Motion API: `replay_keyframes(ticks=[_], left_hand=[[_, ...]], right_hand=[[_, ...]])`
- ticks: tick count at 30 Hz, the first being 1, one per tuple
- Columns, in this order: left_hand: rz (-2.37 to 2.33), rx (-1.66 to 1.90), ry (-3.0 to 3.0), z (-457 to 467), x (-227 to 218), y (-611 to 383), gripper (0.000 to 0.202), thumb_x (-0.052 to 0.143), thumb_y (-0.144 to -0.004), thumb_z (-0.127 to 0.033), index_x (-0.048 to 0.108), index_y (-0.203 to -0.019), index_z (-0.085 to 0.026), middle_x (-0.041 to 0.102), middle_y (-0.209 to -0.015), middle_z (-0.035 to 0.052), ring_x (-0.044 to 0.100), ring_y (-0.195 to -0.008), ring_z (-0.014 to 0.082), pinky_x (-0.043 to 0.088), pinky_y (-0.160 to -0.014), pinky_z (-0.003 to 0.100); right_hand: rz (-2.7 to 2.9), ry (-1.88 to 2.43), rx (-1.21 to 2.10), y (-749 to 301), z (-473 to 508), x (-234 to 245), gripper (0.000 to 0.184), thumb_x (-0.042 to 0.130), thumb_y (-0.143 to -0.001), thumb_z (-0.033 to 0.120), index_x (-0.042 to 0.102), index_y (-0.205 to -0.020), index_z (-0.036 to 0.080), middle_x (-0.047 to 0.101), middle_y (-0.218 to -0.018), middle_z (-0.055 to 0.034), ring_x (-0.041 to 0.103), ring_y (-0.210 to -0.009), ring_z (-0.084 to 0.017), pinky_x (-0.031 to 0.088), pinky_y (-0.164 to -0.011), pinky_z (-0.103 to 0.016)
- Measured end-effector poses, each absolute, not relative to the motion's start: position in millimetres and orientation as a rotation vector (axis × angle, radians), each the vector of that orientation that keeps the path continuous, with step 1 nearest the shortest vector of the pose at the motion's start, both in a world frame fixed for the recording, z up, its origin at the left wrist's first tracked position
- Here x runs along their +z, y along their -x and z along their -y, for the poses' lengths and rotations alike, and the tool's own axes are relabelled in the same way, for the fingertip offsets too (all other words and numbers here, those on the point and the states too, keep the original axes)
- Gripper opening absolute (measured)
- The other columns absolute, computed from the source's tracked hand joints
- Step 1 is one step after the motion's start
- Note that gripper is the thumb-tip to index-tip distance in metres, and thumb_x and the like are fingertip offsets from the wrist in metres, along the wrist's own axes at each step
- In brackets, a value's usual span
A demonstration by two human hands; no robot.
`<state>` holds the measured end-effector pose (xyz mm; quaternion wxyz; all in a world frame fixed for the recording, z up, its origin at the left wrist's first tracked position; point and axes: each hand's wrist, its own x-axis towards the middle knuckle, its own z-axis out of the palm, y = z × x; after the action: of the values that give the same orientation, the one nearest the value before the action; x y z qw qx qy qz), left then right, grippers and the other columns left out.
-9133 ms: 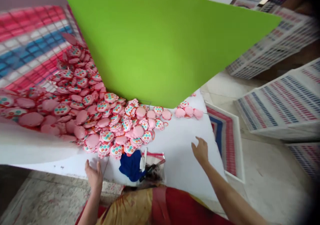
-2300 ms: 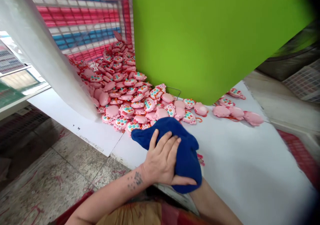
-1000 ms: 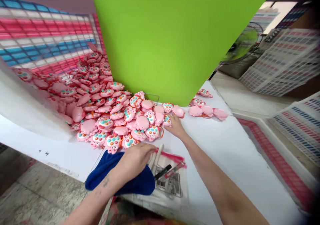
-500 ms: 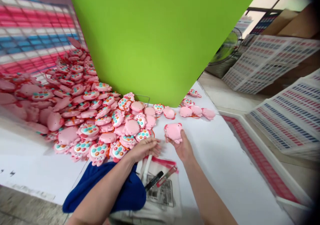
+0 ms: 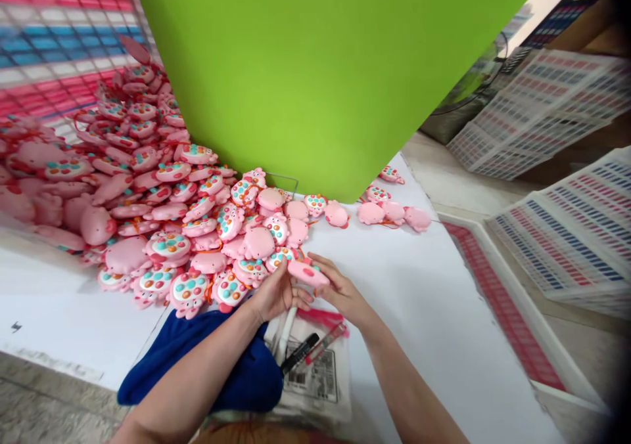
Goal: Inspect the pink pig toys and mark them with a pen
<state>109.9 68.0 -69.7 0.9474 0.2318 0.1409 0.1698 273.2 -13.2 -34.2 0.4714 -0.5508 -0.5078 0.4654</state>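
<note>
- Pink toy [image 5: 306, 273]: one, edge-on above the table [image 5: 404, 293].
- Right grip [image 5: 345, 297]: narrow, holding the toy.
- Left grip [image 5: 275, 296]: beside the toy's left end; contact cannot be told.
- Blue cloth [image 5: 249, 375]: one.
- Black marker [image 5: 300, 353]: one.
- Plain-side-up row [image 5: 393, 213], right: three toys.

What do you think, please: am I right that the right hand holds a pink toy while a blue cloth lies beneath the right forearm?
Not quite: the head view shows the blue cloth beneath the left forearm. The right hand holds a pink toy.

Smooth plastic toy [image 5: 306, 272], matt cloth [image 5: 256, 378]
</note>
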Motion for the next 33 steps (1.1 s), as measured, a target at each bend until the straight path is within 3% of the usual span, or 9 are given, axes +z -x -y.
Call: replay_keyframes(ticks=[3,5,7,9,11,14,17,24,33], left_hand=[[-0.283,0.427,-0.476,-70,-61,-108,0.053,0.037,-0.093,-0.050,0.049,-0.124,-0.010,0.070,-0.094,0.0154,0.069,-0.068,0.0200,0.057,-0.057,0.029],[-0.318,0.531,-0.519,-69,-55,-108,0.047,0.047,-0.089,-0.038,0.046,-0.129,-0.014,0.067,-0.106,0.0139,0.069,-0.074,0.0186,0.057,-0.061,0.029],[-0.369,0.620,-0.627,-67,-53,-109,0.056,0.058,-0.082,-0.026,0.041,-0.135,-0.021,0.059,-0.122,0.0116,0.067,-0.084,0.0184,0.058,-0.066,0.029],[-0.402,0.661,-0.770,-62,-52,-111,0.070,0.062,-0.075,-0.019,0.036,-0.139,-0.026,0.049,-0.137,0.0094,0.064,-0.096,0.0209,0.058,-0.071,0.032],[-0.417,0.693,-0.913,-59,-53,-112,0.078,0.062,-0.071,-0.016,0.034,-0.142,-0.028,0.040,-0.145,0.0076,0.057,-0.112,0.0250,0.055,-0.083,0.036],[-0.427,0.768,-1.074,-57,-55,-112,0.080,0.059,-0.068,-0.014,0.034,-0.143,-0.024,0.036,-0.149,0.0071,0.039,-0.132,0.0267,0.041,-0.105,0.040],[-0.434,0.785,-1.191,-59,-54,-109,0.079,0.063,-0.072,-0.020,0.032,-0.144,-0.021,0.032,-0.151,0.0084,0.032,-0.137,0.0262,0.030,-0.112,0.041],[-0.524,0.826,-1.300,-62,-55,-105,0.107,0.077,-0.066,-0.028,0.012,-0.150,-0.021,0.035,-0.147,0.0141,0.043,-0.129,0.0272,0.036,-0.108,0.041],[-0.539,0.785,-1.368,-57,-56,-109,0.114,0.078,-0.064,-0.029,0.005,-0.150,-0.021,0.040,-0.143,0.0152,0.047,-0.125,0.0290,0.038,-0.106,0.044]], right_hand=[[1.345,1.417,1.031,-277,15,-25,0.059,0.072,-0.073,0.044,0.056,-0.128,0.031,0.035,-0.149,-0.0022,0.029,-0.139,-0.025,0.024,-0.116,-0.043],[1.140,1.415,1.048,-275,18,-27,0.065,0.068,-0.077,0.046,0.046,-0.136,0.032,0.040,-0.145,-0.0039,0.039,-0.132,-0.024,0.036,-0.109,-0.042],[0.896,1.364,1.141,-269,22,-32,0.068,0.061,-0.081,0.051,0.037,-0.141,0.033,0.046,-0.141,-0.0054,0.053,-0.116,-0.022,0.051,-0.090,-0.038],[0.719,1.292,1.212,-261,26,-38,0.066,0.055,-0.083,0.056,0.033,-0.143,0.036,0.048,-0.138,-0.0053,0.060,-0.100,-0.019,0.055,-0.072,-0.032],[0.614,1.246,1.205,-253,27,-42,0.069,0.056,-0.083,0.057,0.028,-0.144,0.039,0.049,-0.137,-0.0047,0.063,-0.092,-0.017,0.056,-0.065,-0.030],[0.570,1.222,1.157,-244,26,-41,0.071,0.060,-0.081,0.056,0.028,-0.143,0.040,0.047,-0.139,-0.0039,0.063,-0.097,-0.018,0.057,-0.073,-0.034],[0.566,1.204,1.145,-239,20,-36,0.061,0.059,-0.080,0.058,0.042,-0.134,0.033,0.049,-0.137,-0.0055,0.060,-0.107,-0.021,0.056,-0.083,-0.040],[0.606,1.175,1.173,-228,11,-32,0.054,0.056,-0.080,0.062,0.049,-0.122,0.029,0.055,-0.131,-0.0053,0.057,-0.113,-0.021,0.053,-0.087,-0.037],[0.639,1.107,1.152,-228,22,-40,0.061,0.049,-0.080,0.068,0.048,-0.127,0.029,0.054,-0.132,-0.0044,0.055,-0.116,-0.021,0.050,-0.092,-0.037]])
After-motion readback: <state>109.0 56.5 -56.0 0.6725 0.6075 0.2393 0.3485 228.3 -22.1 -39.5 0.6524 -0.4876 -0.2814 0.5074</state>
